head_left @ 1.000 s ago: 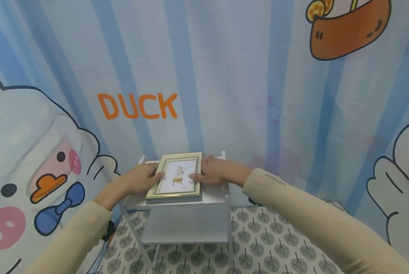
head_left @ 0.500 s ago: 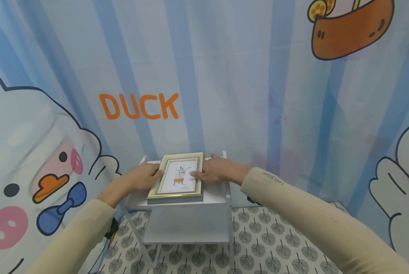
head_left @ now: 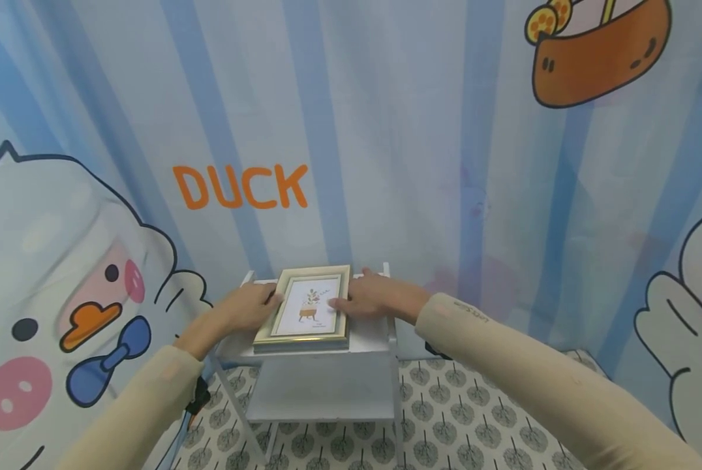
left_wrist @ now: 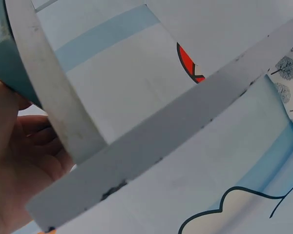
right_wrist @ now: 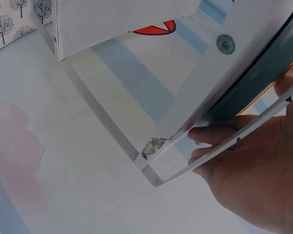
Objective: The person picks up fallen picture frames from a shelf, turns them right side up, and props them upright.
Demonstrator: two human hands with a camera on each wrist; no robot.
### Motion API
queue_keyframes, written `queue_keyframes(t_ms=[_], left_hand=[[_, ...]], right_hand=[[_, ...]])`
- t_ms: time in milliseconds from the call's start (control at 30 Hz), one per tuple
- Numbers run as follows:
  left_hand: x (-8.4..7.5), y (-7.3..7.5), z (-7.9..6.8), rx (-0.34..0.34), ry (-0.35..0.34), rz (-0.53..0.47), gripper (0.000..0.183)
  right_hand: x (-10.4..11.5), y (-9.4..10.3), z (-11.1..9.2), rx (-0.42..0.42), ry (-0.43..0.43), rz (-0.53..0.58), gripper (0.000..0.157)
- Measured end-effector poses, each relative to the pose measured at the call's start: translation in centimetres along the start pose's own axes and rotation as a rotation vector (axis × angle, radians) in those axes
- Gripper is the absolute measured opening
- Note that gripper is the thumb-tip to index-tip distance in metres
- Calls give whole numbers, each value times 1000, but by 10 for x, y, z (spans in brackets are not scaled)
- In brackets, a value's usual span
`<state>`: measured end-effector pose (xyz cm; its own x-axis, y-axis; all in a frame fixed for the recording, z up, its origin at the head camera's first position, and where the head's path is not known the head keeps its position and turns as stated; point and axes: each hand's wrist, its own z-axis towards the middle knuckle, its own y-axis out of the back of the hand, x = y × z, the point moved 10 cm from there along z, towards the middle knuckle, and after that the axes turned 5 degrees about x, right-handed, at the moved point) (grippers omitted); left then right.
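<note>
A picture frame (head_left: 308, 307) with a pale gold border lies face up on the top shelf of a white stand (head_left: 367, 336). Behind its glass is a print of a plant in a brown footed pot. My left hand (head_left: 246, 307) holds the frame's left side, thumb at the border. On the opposite side my right hand (head_left: 380, 297) grips it, its thumb reaching over onto the print. In the right wrist view, the fingers (right_wrist: 212, 135) lie against the frame's dark side (right_wrist: 254, 87), beyond the stand's thin rail. The left wrist view shows curled fingers beside the frame's teal side (left_wrist: 10, 63).
A lower white shelf (head_left: 321, 386) sits beneath the top one. Behind the stand hangs a blue-striped curtain (head_left: 395, 163) with cartoon prints and the word DUCK. The floor covering (head_left: 462, 411) has a tree pattern.
The head view has shifted slightly. Both hands stay at the picture frame's sides, and the frame keeps its place on the stand.
</note>
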<state>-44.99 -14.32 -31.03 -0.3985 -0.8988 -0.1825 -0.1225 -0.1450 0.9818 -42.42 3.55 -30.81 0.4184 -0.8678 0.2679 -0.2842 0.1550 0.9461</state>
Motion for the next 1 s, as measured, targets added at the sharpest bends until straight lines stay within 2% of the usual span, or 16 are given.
queue_keyframes(t_ms=[200, 333, 567, 800, 1000], left_hand=[[-1, 2, -3, -65, -29, -35, 49], [0, 5, -4, -84, -19, -90, 49], [3, 17, -6, -189, -41, -213, 47], [10, 21, -10, -236, 9, -384, 52], [17, 29, -17, -301, 33, -470, 52]], right_hand=[[3, 4, -2, -46, 34, 51, 60], [1, 9, -5, -76, 18, 85, 56], [-6, 16, -7, -137, 12, 242, 45], [-10, 31, -11, -258, 21, 319, 33], [-11, 42, -16, -345, 35, 400, 33]])
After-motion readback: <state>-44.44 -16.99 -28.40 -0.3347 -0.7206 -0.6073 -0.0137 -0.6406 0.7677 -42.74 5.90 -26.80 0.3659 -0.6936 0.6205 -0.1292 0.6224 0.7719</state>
